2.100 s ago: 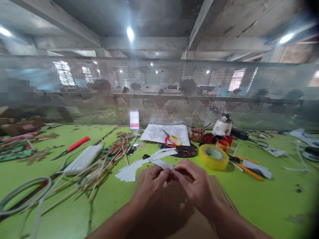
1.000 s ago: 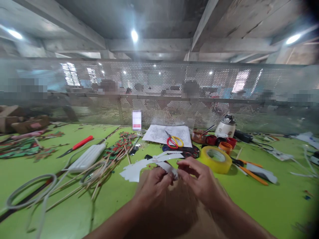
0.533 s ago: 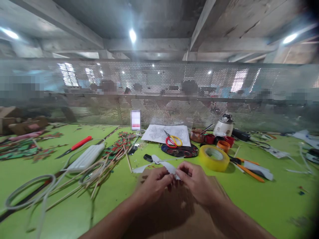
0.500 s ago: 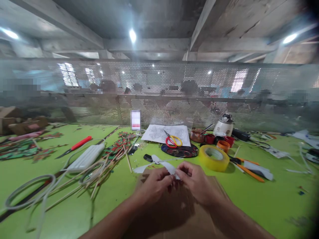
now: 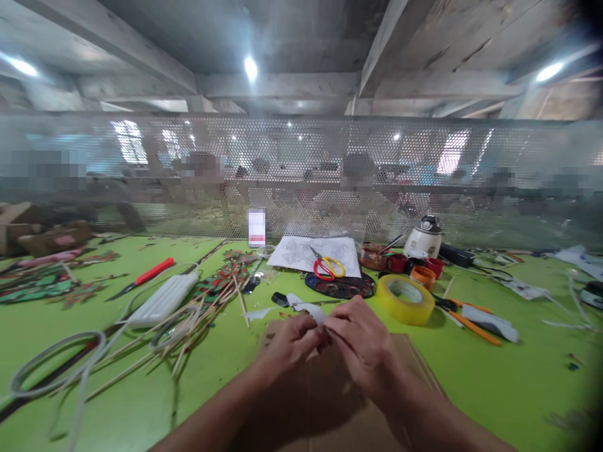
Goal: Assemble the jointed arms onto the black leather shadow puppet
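While both my hands are pinching at the white paper strip (image 5: pixel 315 312) low in the frame's centre, above the brown cardboard (image 5: pixel 409 358), my left hand (image 5: pixel 293 344) and right hand (image 5: pixel 358 342) are closing together on it. Less loose strip is trailing left than a moment ago; yellow tape roll (image 5: pixel 405 299) is sitting beyond, untouched.

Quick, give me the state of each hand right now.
Left hand: closed, pinching the white paper strip.
Right hand: closed, fingertips pinching the same strip beside the left.
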The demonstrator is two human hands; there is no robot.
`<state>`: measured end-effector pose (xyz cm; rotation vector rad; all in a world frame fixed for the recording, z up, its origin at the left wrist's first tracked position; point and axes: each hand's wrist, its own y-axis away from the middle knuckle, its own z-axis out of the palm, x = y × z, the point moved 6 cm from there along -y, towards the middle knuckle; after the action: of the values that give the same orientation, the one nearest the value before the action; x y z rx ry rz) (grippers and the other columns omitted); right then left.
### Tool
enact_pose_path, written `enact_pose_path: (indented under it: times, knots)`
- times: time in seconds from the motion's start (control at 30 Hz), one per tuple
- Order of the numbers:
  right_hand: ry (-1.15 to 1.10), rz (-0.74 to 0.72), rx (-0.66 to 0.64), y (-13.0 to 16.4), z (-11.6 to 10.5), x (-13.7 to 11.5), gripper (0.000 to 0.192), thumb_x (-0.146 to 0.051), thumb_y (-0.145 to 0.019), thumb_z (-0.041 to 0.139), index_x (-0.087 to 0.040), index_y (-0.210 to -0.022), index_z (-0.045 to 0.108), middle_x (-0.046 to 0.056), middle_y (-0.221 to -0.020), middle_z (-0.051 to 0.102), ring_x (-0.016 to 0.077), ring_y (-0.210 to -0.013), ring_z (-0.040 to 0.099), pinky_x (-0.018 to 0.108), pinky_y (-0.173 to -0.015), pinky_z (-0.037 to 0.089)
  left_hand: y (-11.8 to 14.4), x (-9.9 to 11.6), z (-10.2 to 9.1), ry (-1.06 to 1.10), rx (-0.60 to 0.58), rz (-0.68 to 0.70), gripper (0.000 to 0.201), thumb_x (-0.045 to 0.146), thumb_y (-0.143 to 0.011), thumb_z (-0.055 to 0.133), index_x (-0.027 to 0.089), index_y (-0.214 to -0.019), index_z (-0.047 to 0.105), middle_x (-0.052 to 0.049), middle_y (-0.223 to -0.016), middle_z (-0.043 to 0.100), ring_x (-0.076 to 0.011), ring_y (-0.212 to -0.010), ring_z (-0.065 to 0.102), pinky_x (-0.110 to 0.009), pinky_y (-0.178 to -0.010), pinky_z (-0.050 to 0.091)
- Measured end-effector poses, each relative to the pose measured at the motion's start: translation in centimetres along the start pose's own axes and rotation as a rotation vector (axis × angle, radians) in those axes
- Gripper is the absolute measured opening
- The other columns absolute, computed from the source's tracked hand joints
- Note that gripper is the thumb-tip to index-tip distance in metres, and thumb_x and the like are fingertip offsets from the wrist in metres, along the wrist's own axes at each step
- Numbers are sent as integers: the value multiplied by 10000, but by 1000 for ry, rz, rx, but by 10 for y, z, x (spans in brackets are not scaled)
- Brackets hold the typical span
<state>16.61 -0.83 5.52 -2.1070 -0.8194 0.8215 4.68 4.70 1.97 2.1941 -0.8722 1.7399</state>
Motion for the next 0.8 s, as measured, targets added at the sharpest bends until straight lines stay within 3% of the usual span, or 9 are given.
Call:
enact_pose_path:
  times: [0.13,0.23,0.53,0.8]
  knots:
    - [55,-156,-63,1,4,-3,189,-79,-907,464,-176,-923,625,81,-904,629,188,-811,516,357,-732,450,2,4,-6,-148,50,42,263,326,-783,506,160,-607,608,-36,-686,593,-160,-692,529,-239,-658,413]
    - [52,-185,-95,3,7,0,183,-123,-925,447,-183,-902,618,73,-852,614,185,-757,496,337,-664,421,4,5,-6,-165,48,14,248,309,-761,520,172,-586,631,-32,-668,618,-162,-680,541,-233,-656,418]
    - [34,-172,-146,1,6,-5,179,-154,-946,423,-187,-914,596,58,-795,598,178,-710,494,333,-664,406,4,-4,3,138,3,-187,188,252,-666,516,156,-514,573,-2,-533,547,-126,-553,468,-238,-573,359]
    - [77,-212,-191,5,8,-5,166,-154,-931,439,-166,-940,605,61,-751,584,189,-681,474,329,-610,367,8,-21,3,154,30,-229,207,273,-699,542,151,-561,636,-26,-576,603,-146,-583,527,-250,-586,380]
